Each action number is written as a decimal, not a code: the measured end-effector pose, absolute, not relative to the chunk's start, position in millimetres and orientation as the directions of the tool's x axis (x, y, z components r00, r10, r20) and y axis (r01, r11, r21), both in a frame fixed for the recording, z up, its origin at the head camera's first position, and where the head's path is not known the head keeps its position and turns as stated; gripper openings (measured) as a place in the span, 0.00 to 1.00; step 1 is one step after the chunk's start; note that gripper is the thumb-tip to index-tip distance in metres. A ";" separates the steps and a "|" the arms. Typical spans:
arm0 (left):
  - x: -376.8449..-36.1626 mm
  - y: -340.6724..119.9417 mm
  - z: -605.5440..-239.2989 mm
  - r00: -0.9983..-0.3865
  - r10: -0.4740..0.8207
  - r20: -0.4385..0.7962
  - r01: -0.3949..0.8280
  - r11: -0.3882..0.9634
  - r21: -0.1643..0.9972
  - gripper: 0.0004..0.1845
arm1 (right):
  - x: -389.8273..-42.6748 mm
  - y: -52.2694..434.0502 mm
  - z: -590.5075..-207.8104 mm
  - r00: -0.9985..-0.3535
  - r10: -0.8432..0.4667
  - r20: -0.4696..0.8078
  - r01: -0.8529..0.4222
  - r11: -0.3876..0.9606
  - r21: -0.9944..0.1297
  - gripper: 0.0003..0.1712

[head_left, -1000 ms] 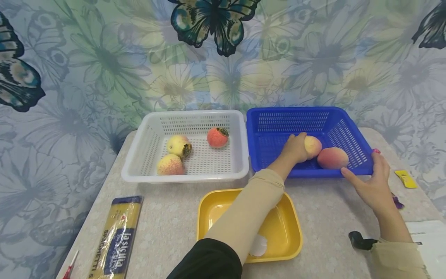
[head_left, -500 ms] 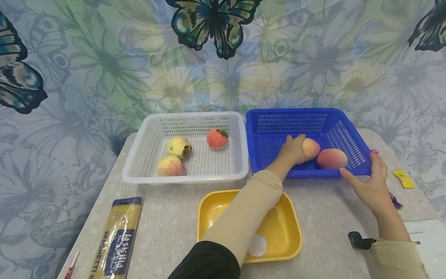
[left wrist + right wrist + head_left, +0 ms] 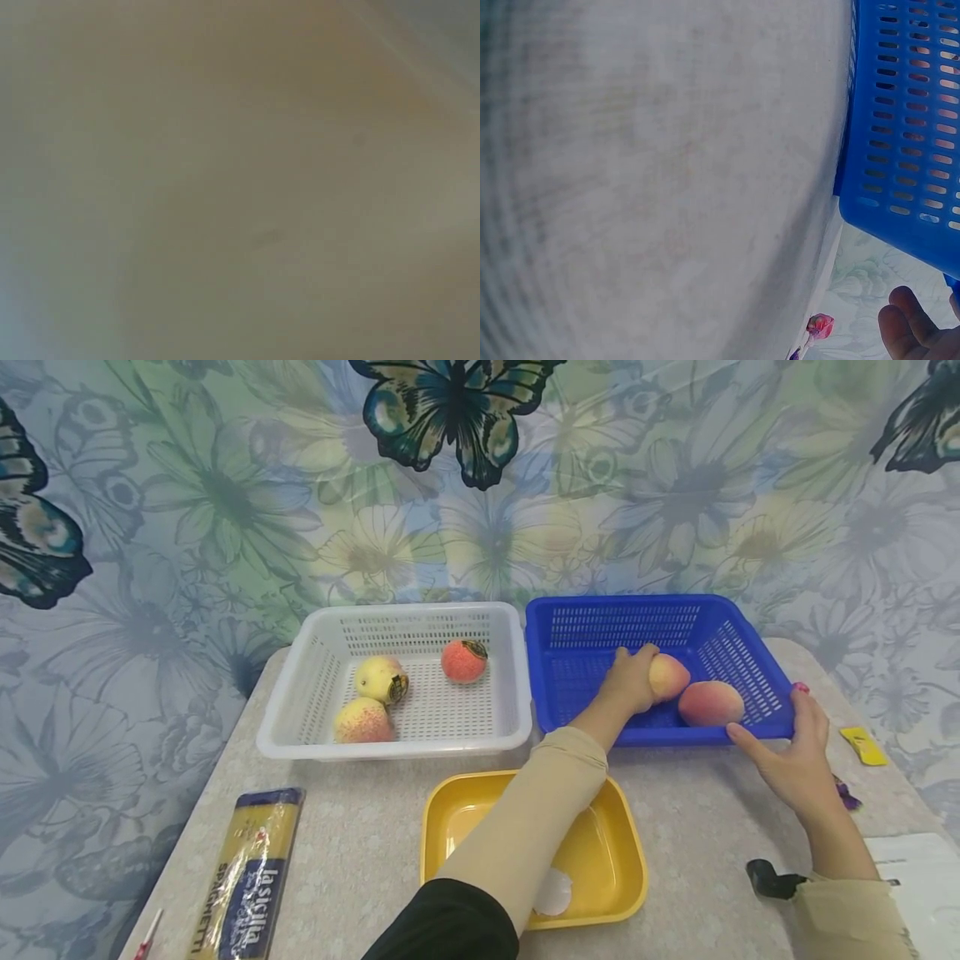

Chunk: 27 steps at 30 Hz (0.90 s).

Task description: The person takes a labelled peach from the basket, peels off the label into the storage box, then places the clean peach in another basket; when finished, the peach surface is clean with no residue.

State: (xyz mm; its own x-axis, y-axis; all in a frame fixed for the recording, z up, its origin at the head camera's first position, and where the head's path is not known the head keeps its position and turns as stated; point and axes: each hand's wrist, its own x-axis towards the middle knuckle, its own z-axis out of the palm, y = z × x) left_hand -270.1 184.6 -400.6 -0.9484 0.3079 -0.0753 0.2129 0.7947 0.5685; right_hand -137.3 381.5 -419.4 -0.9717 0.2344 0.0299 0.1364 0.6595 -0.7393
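Observation:
My left hand (image 3: 632, 681) reaches into the blue basket (image 3: 622, 604) and grips a yellow-pink peach (image 3: 669, 677) near the basket's floor. A second, redder peach (image 3: 711, 703) lies just to the right, close to the held one. My right hand (image 3: 795, 752) holds the basket's front right corner, with the thumb over the rim and the fingers along the front edge. In the right wrist view the blue basket (image 3: 907, 135) fills the right side and fingertips (image 3: 915, 330) show at the bottom. The left wrist view is a beige blur.
A white basket (image 3: 292, 702) to the left holds three fruits. A yellow tray (image 3: 607, 868) lies under my left forearm. A spaghetti pack (image 3: 247, 877) lies at the front left, a black object (image 3: 768, 878) and white paper (image 3: 918, 877) at the front right, and a yellow tag (image 3: 862, 745) by the right edge.
Both hands keep their places on the peach and the basket corner. Only the head view has shifted slightly.

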 end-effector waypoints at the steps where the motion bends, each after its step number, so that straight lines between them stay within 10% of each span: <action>1: -270.5 184.4 -401.0 -0.948 0.313 -0.062 0.225 0.795 0.563 0.41 | -137.1 381.5 -419.4 -0.972 0.234 0.031 0.136 0.660 -0.739 0.60; 27: -254.1 166.9 -339.2 -0.934 0.326 -0.143 0.213 0.834 0.510 0.49 | -136.7 380.3 -417.3 -0.972 0.234 0.025 0.143 0.669 -0.729 0.60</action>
State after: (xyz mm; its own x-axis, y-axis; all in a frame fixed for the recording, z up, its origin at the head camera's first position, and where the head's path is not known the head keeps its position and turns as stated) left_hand -254.1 166.9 -339.2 -0.9344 0.3262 -0.1434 0.2128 0.8335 0.5099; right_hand -136.7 380.3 -417.3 -0.9719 0.2340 0.0246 0.1427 0.6692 -0.7293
